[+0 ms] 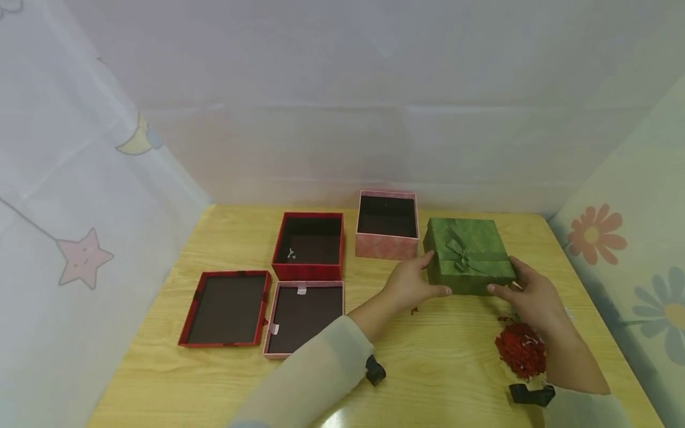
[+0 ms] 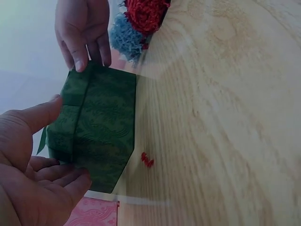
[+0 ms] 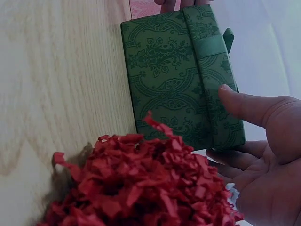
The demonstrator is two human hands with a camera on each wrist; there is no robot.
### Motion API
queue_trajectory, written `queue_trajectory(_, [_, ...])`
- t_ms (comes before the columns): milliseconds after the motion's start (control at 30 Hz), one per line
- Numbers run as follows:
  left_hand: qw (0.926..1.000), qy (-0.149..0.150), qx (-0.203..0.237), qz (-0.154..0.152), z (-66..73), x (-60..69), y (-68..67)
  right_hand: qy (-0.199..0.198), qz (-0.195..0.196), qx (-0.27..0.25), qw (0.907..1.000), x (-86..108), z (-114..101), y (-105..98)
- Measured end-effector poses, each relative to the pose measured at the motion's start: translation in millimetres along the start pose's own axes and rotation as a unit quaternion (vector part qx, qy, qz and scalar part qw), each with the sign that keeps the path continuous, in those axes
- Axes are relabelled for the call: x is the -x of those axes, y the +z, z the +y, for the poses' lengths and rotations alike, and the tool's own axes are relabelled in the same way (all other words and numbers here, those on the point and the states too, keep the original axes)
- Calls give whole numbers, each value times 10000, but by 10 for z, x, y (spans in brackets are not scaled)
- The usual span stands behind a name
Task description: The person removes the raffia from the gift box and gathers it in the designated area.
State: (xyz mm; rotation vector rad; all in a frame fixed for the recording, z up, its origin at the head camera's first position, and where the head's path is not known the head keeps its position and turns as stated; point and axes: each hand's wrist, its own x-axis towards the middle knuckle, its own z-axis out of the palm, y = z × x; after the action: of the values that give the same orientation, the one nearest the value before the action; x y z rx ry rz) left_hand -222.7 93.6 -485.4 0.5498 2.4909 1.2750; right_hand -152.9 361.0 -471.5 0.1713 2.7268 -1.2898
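A green patterned gift box [image 1: 481, 270], its lid on and a ribbon bow on top, is at the right of the table. My left hand [image 1: 409, 285] holds its left side, the thumb near the front corner. On the opposite side, my right hand [image 1: 537, 300] grips the box with its thumb at the front right corner. In the right wrist view, the right thumb presses the lid's rim. Beside my right forearm lies a heap of red shredded paper [image 1: 520, 351]; blue shredded paper [image 2: 127, 37] shows behind it in the left wrist view.
A lidless pink box [image 1: 387, 246] stands left of the green one, and a lidless red box [image 1: 307, 272] is further left. A red lid [image 1: 227, 309] and a pink lid [image 1: 305, 309] lie upturned nearer me. Small red paper scraps [image 2: 147, 160] lie near the green box.
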Motion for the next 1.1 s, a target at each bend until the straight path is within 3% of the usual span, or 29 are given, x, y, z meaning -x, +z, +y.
queue_trajectory(200, [9997,-163,-169,111,12,-16,60,-59,218,155,9996,-34,38,20])
queue_trajectory(567, [9968,-51,-537,584,18,-58,135,102,336,199,9992,-80,103,48])
queue_trajectory(1100, [9965,219,-682,441,40,-47,76,76,508,161,9986,-42,100,47])
